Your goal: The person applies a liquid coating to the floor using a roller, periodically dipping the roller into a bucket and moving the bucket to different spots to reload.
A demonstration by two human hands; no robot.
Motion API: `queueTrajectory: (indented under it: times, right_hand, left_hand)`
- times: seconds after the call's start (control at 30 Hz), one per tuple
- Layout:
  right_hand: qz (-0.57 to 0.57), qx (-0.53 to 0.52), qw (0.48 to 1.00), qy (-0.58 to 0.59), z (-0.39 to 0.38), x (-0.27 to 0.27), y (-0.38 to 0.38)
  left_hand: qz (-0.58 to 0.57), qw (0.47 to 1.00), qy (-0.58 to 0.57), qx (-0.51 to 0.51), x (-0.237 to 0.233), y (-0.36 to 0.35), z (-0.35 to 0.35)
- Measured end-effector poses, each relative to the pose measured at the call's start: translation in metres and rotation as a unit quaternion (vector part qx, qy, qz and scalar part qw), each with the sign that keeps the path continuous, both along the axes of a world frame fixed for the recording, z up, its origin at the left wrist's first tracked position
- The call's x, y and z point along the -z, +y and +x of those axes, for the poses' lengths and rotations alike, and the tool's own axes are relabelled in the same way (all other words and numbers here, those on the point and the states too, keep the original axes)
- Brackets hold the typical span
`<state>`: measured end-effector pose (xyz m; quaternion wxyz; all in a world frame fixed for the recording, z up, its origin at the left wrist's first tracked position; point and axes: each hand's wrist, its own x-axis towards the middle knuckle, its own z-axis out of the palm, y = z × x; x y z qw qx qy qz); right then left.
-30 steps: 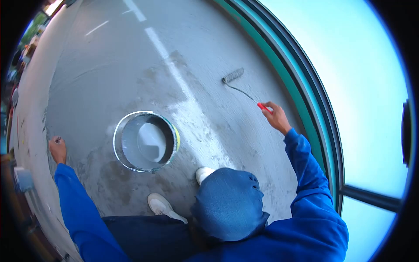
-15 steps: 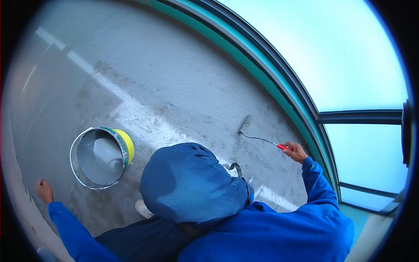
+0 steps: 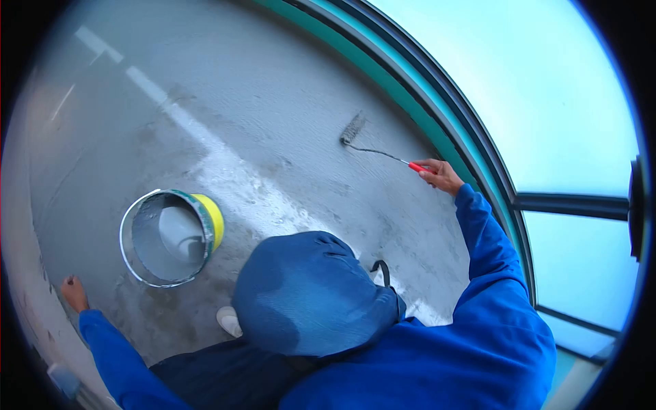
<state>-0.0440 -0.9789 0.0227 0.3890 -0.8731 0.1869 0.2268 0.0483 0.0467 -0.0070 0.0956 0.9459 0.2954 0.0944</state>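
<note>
My right hand grips the red handle of a small paint roller, arm stretched forward. The roller head lies on the grey coated floor near the teal strip along the window. My left hand rests far out to the left on the floor beside a pale wall, fingers curled; whether it holds anything is unclear. A yellow bucket with grey paint inside stands between my hands, left of my blue hood.
A white painted line crosses the floor diagonally. A dark window frame with frosted glass curves along the right. My white shoe shows below the bucket. A pale low wall borders the left.
My right arm has pushed the roller forward, away from me, from near my body to farther up the floor. The view has shifted slightly; the bucket and my left hand stay put.
</note>
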Motion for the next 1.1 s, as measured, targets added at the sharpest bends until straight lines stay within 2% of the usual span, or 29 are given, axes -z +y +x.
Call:
queueTrajectory:
  times: [0.07, 0.13, 0.23, 0.37, 0.43, 0.5, 0.6, 0.7, 0.77, 0.9, 0.97, 1.1]
  right_hand:
    - [-0.005, -0.028, 1.0, -0.012, 0.066, 0.01, 0.032]
    - [-0.018, -0.058, 0.996, -0.061, 0.124, 0.025, 0.072]
    - [-0.02, -0.096, 0.986, -0.134, 0.207, 0.046, 0.127]
    - [-0.054, -0.15, 0.96, -0.23, 0.326, 0.075, 0.201]
    - [-0.068, -0.188, 0.947, -0.252, 0.38, 0.073, 0.234]
    - [-0.109, -0.164, 0.954, -0.227, 0.418, 0.049, 0.278]
    - [-0.136, -0.151, 0.954, -0.221, 0.464, 0.043, 0.321]
    - [-0.173, -0.154, 0.946, -0.227, 0.483, 0.041, 0.346]
    - [-0.159, -0.145, 0.95, -0.225, 0.487, 0.044, 0.354]
    - [-0.151, -0.17, 0.94, -0.256, 0.461, 0.051, 0.336]
    - [-0.142, -0.166, 0.947, -0.235, 0.421, 0.049, 0.313]
    - [-0.124, -0.199, 0.925, -0.298, 0.3, 0.061, 0.24]
  left_hand:
    - [0.009, 0.999, 0.027, 0.021, -0.007, -0.008, -0.003]
    - [0.031, 0.999, -0.011, 0.001, -0.004, -0.012, -0.008]
    - [-0.025, 0.999, -0.021, -0.021, -0.006, -0.014, -0.02]
    - [0.022, 0.999, -0.018, -0.032, -0.003, 0.004, -0.045]
    - [0.059, 0.997, -0.008, -0.039, -0.007, 0.004, -0.058]
    - [0.054, 0.997, -0.019, -0.055, -0.008, 0.007, -0.069]
    - [0.07, 0.995, -0.01, -0.069, -0.02, -0.007, -0.081]
    - [0.083, 0.994, -0.009, -0.07, -0.03, -0.018, -0.09]
    - [0.081, 0.994, -0.022, -0.068, -0.028, -0.011, -0.095]
    - [0.081, 0.994, -0.01, -0.07, -0.025, -0.002, -0.101]
    - [0.084, 0.994, 0.009, -0.062, -0.025, -0.004, -0.099]
    - [0.055, 0.997, 0.015, -0.046, -0.011, 0.009, -0.072]
